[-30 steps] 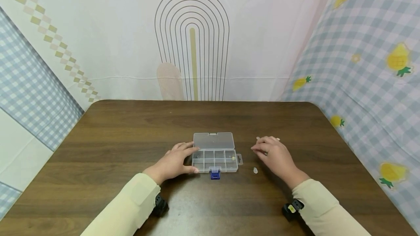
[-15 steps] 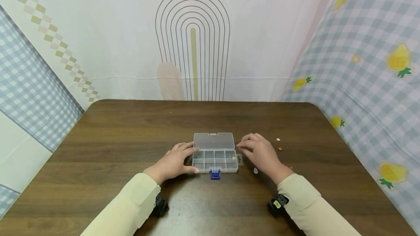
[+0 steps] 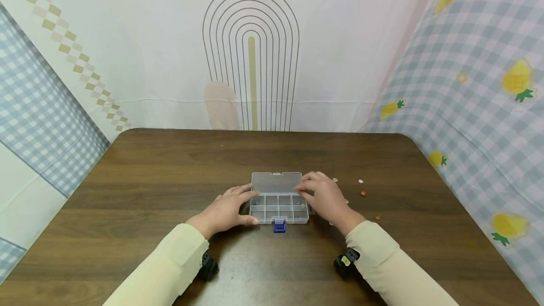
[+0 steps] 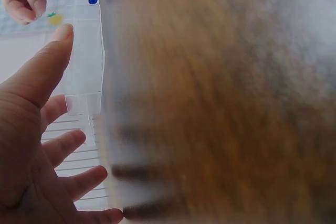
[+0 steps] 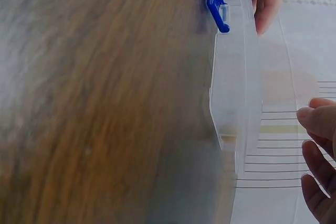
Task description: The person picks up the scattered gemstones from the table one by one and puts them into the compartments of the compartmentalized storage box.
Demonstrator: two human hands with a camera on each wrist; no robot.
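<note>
A clear plastic compartment box (image 3: 293, 221) lies on the table with its lid (image 3: 272, 182) swung back and a blue latch (image 3: 278, 226) at the front. My left hand (image 3: 223, 209) holds the box's left end, thumb at the front corner and index finger toward the back. Above the right rear compartments is my right hand (image 3: 325, 197), thumb and index fingertips pinched together. In the left wrist view, a tiny pale piece seems to show at those tips, mostly hidden, its kind unclear. A small yellowish piece (image 3: 302, 206) sits in a right rear compartment.
Right of the box lie several small pebble-like pieces, among them a white one (image 3: 361, 181), a reddish-brown one (image 3: 363, 193) and a brown one (image 3: 377, 218). The wooden table (image 3: 170, 164) meets a patterned cloth backdrop (image 3: 161, 51).
My right hand has moved left from the loose pieces to over the box's right end, fingertips still pinched. More loose pieces are uncovered. My left hand and the box have stayed put.
</note>
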